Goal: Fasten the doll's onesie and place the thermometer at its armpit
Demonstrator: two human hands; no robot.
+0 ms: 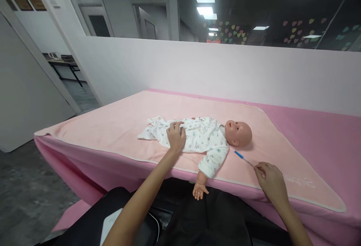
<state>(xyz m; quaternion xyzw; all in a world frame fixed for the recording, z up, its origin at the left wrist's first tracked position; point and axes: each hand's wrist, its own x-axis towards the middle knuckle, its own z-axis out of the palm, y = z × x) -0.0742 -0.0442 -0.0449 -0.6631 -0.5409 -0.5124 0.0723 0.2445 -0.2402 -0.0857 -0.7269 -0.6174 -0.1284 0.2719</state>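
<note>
A baby doll (207, 135) in a patterned white outfit (194, 139) lies face up across a peach blanket (113, 120) on a pink-draped bench (321, 137), its near forearm (200, 180) reaching past the edge. The left hand (176, 137) rests over the doll's lower body, fingers curled on the fabric; whether they grip it cannot be told. The right hand (270, 180) pinches the near end of a slim stick (244, 158), its blue end toward the doll, beside the head (239, 133); whether that end touches the blanket is unclear. Good handling, it seems, calls for a light fingertip pinch that neither twists nor bends the stick, clear of the doll's face, while the left palm steadies the body without pressing, lest the overhanging arm drag it edgeward.
</note>
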